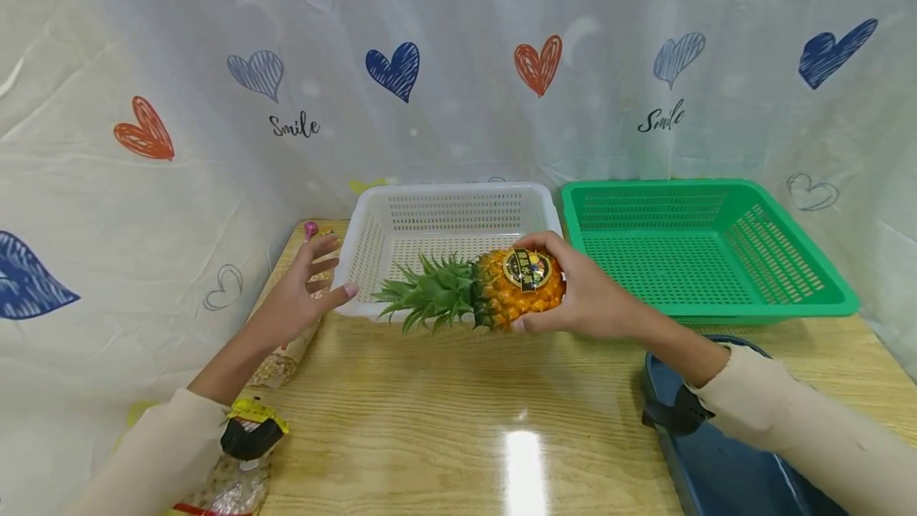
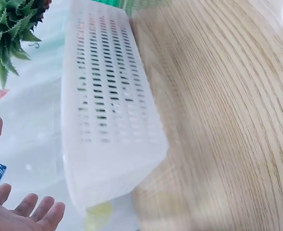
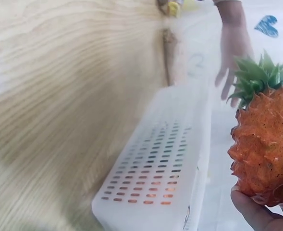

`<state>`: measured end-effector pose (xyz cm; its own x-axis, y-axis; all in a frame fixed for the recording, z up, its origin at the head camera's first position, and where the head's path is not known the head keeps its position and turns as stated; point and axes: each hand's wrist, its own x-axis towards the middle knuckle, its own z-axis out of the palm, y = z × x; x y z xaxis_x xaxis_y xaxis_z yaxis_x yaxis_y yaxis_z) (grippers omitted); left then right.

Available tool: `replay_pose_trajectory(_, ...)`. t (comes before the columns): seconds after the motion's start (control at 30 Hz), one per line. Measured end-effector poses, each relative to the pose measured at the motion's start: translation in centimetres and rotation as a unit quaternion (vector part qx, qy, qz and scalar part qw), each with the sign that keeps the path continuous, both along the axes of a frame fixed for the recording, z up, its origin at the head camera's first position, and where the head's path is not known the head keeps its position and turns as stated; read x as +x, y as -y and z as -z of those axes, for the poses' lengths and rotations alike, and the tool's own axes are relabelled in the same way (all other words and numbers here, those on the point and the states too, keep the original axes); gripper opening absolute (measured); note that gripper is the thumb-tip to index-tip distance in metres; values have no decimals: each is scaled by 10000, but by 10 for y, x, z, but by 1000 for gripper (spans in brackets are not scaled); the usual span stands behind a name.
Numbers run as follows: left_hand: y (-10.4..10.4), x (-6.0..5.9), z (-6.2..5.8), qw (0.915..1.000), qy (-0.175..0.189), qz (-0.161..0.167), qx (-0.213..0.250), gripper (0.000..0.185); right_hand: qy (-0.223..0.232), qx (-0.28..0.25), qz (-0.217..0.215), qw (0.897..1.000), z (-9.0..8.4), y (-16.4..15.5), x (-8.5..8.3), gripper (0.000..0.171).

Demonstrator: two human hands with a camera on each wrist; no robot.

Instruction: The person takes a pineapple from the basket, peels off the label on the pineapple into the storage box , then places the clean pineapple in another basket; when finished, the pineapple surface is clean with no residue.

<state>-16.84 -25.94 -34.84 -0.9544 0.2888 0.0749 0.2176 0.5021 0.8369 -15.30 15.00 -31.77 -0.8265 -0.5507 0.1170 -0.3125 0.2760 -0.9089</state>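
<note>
Head view has my right hand (image 1: 591, 293) gripping the base end of the pineapple (image 1: 490, 293) above the near side of the white perforated basket (image 1: 451, 241), its long axis sideways, leafy crown (image 1: 430, 293) pointing at my left hand (image 1: 304, 293), which holds nothing, apart from it.

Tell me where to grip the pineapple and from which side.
Grip the pineapple by its rounded body near the base, probably best from the right, as the right hand does: it is held sideways, with its spiky leafy crown pointing left, toward the left hand.
</note>
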Motion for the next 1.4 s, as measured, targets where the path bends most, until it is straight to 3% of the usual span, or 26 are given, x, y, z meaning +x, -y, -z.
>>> replay_pose_trajectory(0.57,-25,23,-14,9969,-403,631,221,74,60,18,-103,9999,4,0,30,87)
replay_pose_trajectory(0.93,-38,32,-23,9922,-614,990,434,63,-264,218,-21,9994,6,-4,43,87)
replay_pose_trajectory(1.13,-44,37,-27,9897,-658,1166,498,59,140,19,-99,9999,9,-6,51,87)
replay_pose_trajectory(1.4,-66,51,-33,9822,-644,1739,286,61,584,-234,-232,9977,19,-9,57,85)
